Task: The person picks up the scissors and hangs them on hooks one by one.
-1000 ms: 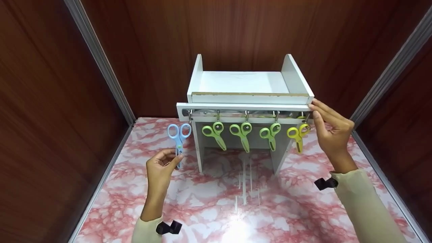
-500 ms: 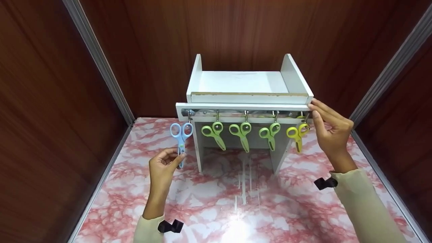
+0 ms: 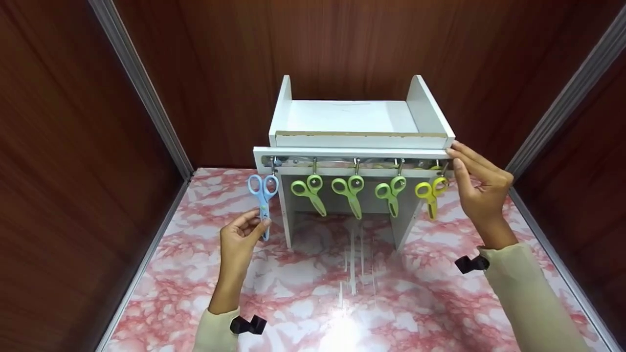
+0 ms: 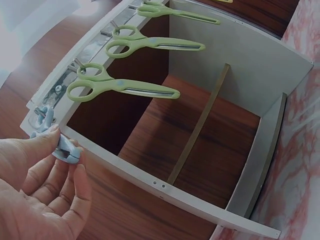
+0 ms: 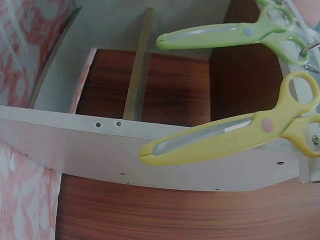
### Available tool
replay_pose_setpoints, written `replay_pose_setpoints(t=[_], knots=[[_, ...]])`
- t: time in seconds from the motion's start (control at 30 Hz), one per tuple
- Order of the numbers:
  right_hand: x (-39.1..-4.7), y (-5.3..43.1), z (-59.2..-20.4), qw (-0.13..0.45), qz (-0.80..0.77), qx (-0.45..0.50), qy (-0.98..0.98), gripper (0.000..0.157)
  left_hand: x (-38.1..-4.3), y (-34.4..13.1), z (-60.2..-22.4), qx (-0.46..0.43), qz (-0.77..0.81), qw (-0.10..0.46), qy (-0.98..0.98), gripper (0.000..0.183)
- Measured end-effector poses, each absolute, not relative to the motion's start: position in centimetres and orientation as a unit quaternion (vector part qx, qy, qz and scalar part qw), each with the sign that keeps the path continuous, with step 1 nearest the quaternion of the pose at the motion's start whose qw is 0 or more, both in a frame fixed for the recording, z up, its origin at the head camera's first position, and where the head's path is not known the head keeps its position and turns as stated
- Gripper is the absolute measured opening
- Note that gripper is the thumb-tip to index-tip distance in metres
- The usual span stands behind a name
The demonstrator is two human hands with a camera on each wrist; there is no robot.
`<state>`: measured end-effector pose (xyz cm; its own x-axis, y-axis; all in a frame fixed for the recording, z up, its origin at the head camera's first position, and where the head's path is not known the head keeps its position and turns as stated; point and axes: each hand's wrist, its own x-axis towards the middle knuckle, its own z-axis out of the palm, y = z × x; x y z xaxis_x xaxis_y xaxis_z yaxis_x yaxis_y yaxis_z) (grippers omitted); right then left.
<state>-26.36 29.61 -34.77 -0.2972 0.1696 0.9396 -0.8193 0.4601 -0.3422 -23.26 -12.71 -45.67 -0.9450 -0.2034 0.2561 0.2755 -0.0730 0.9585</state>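
In the head view my left hand (image 3: pixel 239 239) pinches light blue scissors (image 3: pixel 264 200) by the blade end, handles up. Their right finger ring overlaps the leftmost hook (image 3: pixel 273 164); I cannot tell whether the hook passes through it. The left wrist view shows the same blue scissors (image 4: pixel 67 150) between thumb and fingers, close to the rail. My right hand (image 3: pixel 484 190) holds the right end of the white hook rail (image 3: pixel 352 153), thumb at its end and fingertips on top. Green scissors (image 3: pixel 352 195) hang from the middle hooks and yellow scissors (image 5: pixel 215 137) from the rightmost.
The rail is on the front of a white shelf unit (image 3: pixel 362 143) with upright side panels and an open underside. It stands on a red-and-white marbled tabletop (image 3: pixel 303 293). Brown wood-grain walls (image 3: pixel 352 44) enclose the space, with metal strips (image 3: pixel 146 93) at the corners.
My left hand has moved slightly right and up with the blue scissors, bringing their right ring in front of the leftmost hook. My right hand stays at the rail's end.
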Motion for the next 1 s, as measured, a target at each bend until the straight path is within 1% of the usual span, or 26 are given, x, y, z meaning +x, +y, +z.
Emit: replay_pose_setpoints(t=[0.17,0.47,0.63,0.87,1.0], knots=[[-26.3,29.6,-34.7,0.540,0.456,0.247,-0.662,0.015,-23.5,-12.6,-45.9,-0.028,-0.729,0.147,-0.667,0.038],[-26.5,29.7,-34.9,0.536,0.454,0.245,-0.668,0.015,-23.8,-12.4,-46.5,-0.036,-0.731,0.132,-0.669,0.039],[-26.5,29.6,-34.8,0.538,0.457,0.245,-0.664,0.015,-24.0,-12.3,-46.7,-0.046,-0.730,0.120,-0.671,0.037],[-26.5,29.6,-34.7,0.541,0.459,0.250,-0.658,0.014,-24.2,-12.2,-47.3,-0.046,-0.737,0.089,-0.669,0.033],[-26.4,29.5,-34.7,0.542,0.460,0.251,-0.657,0.014,-24.4,-12.1,-47.7,-0.052,-0.738,0.084,-0.667,0.032]])
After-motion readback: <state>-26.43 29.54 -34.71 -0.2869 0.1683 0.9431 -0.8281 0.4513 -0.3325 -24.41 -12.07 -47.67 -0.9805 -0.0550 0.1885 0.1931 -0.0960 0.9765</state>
